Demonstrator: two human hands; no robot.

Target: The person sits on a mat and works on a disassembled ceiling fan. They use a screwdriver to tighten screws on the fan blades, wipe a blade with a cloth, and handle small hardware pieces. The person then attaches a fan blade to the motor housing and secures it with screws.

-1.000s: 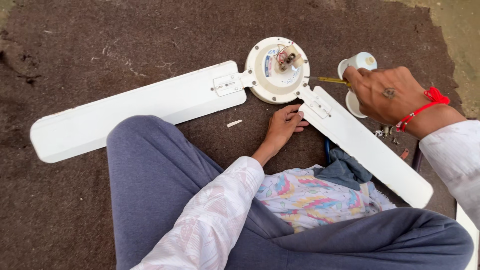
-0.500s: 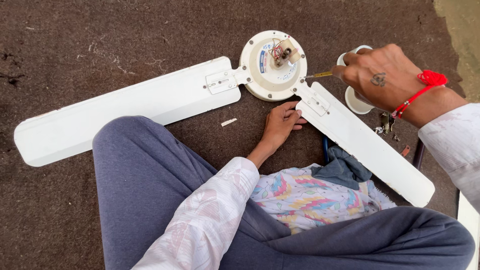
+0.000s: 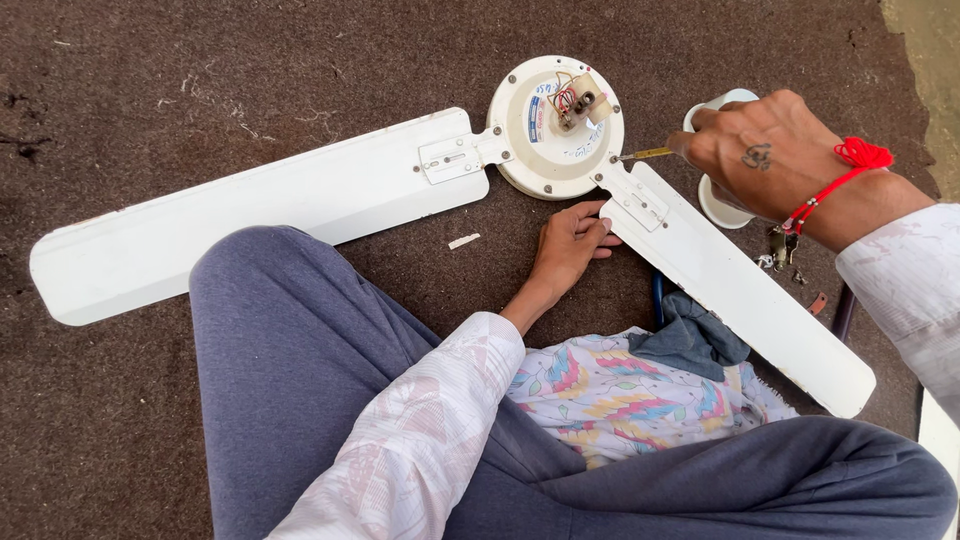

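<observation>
Screwdriver in right hand touches fan motor above left hand.

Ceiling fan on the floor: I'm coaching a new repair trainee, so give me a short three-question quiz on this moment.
1. True or false: the right hand holds a screwdriver with its tip at the motor hub.
2. How many fan blades are attached? A) one B) two C) three
3. What does the left hand rest beside?

Key:
1. True.
2. B: the long blade and the right blade.
3. The right blade's bracket, below the hub.
</observation>
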